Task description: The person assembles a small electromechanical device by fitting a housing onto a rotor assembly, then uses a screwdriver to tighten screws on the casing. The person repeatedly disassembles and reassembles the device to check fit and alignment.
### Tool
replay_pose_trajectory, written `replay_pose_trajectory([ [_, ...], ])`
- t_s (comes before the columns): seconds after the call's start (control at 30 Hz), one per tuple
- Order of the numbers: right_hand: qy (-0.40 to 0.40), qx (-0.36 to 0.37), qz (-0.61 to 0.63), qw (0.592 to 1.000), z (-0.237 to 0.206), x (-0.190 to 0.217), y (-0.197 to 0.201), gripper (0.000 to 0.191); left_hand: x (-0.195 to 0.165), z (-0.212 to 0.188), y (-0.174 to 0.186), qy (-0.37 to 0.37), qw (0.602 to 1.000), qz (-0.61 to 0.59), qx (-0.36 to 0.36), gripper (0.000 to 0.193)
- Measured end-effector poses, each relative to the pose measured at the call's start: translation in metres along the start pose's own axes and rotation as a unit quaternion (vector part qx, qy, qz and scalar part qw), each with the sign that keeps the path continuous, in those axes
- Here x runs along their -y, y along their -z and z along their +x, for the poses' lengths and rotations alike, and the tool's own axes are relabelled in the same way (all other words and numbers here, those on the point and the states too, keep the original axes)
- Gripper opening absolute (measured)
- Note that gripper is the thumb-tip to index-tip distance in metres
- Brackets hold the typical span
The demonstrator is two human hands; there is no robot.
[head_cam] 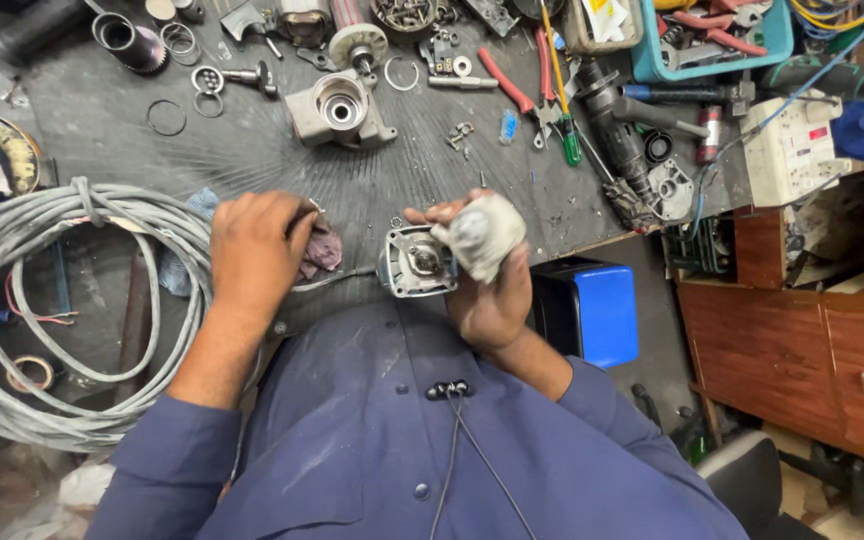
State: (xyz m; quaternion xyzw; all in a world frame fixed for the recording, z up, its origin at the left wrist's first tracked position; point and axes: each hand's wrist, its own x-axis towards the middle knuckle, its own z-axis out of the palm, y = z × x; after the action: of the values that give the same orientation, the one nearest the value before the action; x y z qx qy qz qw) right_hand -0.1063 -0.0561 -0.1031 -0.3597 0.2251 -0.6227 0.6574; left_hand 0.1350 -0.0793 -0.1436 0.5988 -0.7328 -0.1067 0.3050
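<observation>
Right hand (487,290) grips motor housing (422,262) above cluttered, grimy workbench (252,150).

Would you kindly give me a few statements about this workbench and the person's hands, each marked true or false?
1. The right hand holds a grey metal housing with a pale rag pressed against it. True.
2. The left hand holds the red-handled pliers. False: the pliers lie untouched farther back on the bench, and the left hand rests on a dark purplish cloth.
3. A coil of grey cable lies on the person's left side. True.
4. The blue box sits on top of the bench. False: it stands below the bench edge, beside the person's right forearm.
</observation>
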Motion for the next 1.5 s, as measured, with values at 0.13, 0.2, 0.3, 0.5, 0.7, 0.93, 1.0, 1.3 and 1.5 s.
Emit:
replay_pose_trajectory([
  [0.13, -0.048, -0.050, 0.114, 0.991, 0.004, 0.000, 0.013, 0.062, 0.008, 0.001, -0.012, 0.025, 0.996, 0.076, 0.041, 0.015],
  [0.2, -0.077, -0.082, 0.164, 0.980, 0.008, 0.001, 0.021, 0.060, 0.009, 0.005, -0.012, 0.043, 0.995, 0.073, 0.050, 0.015],
  [0.3, -0.080, -0.101, 0.145, 0.981, 0.010, 0.004, 0.029, 0.061, 0.001, 0.006, -0.005, 0.023, 0.998, 0.064, 0.014, 0.021],
  [0.5, -0.054, -0.069, 0.096, 0.992, 0.008, 0.008, 0.035, 0.064, -0.045, 0.012, 0.022, -0.081, 0.956, -0.262, 0.105, 0.063],
  [0.7, -0.056, -0.078, 0.082, 0.992, 0.006, 0.006, 0.031, 0.064, -0.079, 0.032, 0.035, -0.159, 0.929, -0.309, 0.130, 0.083],
  [0.93, -0.078, -0.084, 0.049, 0.992, 0.011, -0.010, 0.051, 0.058, -0.084, 0.021, 0.041, -0.184, 0.958, -0.209, 0.071, 0.071],
  [1.0, -0.043, -0.069, -0.126, 0.989, 0.025, -0.017, 0.071, 0.056, -0.081, 0.020, 0.039, -0.167, 0.956, -0.230, 0.075, 0.070],
  [1.3, 0.016, 0.134, -0.699, 0.702, 0.038, -0.042, 0.118, 0.058, -0.080, 0.012, 0.037, -0.130, 0.951, -0.264, 0.095, 0.071],
  [1.5, 0.021, 0.170, -0.552, 0.816, 0.029, -0.015, 0.096, 0.056, -0.082, 0.012, 0.038, -0.142, 0.951, -0.259, 0.094, 0.071],
])
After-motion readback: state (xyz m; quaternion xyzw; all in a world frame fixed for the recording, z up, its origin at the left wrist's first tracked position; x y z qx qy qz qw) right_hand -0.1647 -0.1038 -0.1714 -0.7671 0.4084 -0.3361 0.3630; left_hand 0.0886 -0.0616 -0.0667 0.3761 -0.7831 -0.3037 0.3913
